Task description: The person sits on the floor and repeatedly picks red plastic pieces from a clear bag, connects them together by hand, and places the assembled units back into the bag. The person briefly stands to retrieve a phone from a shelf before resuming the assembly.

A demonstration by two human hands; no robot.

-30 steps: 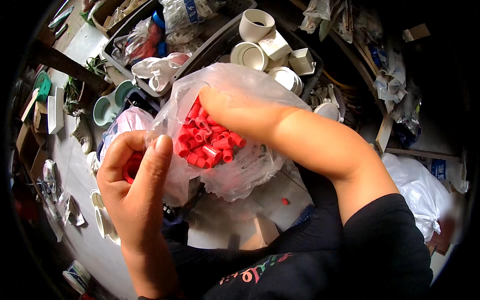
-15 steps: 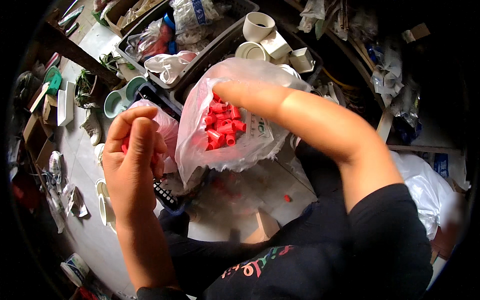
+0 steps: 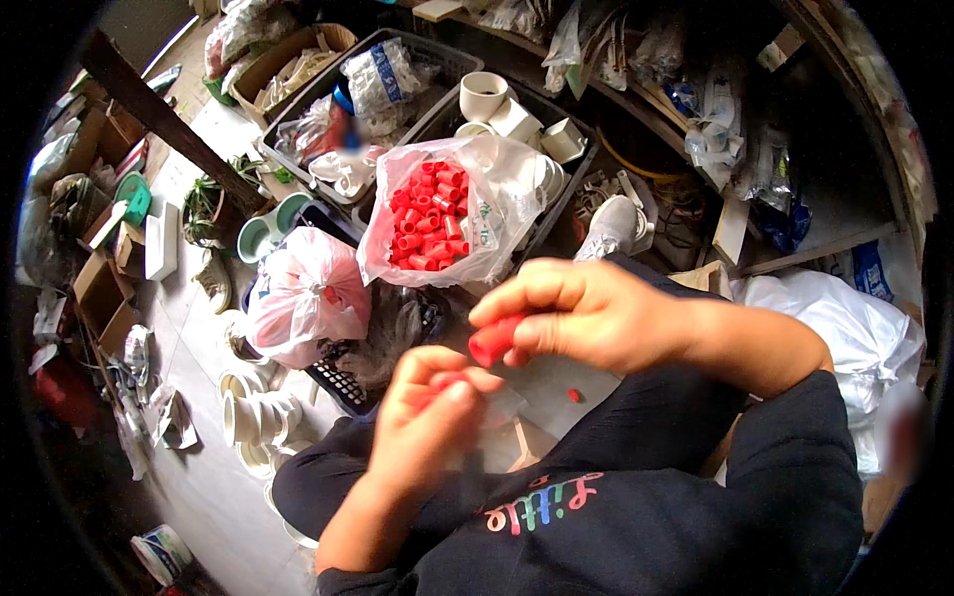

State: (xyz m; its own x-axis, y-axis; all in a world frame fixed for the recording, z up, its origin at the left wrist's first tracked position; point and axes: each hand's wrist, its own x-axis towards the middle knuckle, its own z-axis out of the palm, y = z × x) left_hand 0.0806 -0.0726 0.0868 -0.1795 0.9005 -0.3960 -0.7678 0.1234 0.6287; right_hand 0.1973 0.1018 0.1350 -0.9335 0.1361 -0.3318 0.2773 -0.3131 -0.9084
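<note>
My right hand (image 3: 606,316) grips a red plastic pipe fitting (image 3: 494,343), a short tube whose round end points toward my other hand. Just below and to the left, my left hand (image 3: 429,412) is curled closed, with a bit of red showing between its fingers; it looks like another such fitting, mostly hidden. The two hands are close together above my lap. Beyond them stands an open translucent plastic bag (image 3: 499,204) with many loose red fittings (image 3: 429,221) in it. To its left sits a tied pinkish bag (image 3: 308,298).
Dark plastic crates (image 3: 437,60) at the back hold packets and white pipe fittings (image 3: 484,96). More white fittings (image 3: 260,417) lie on the floor at left. A small red piece (image 3: 573,395) is on the floor. White plastic sacking (image 3: 840,333) lies at right.
My right hand has come out of the bag of red fittings with one in its grip. My left hand has moved right and down, close to it. The view has shifted.
</note>
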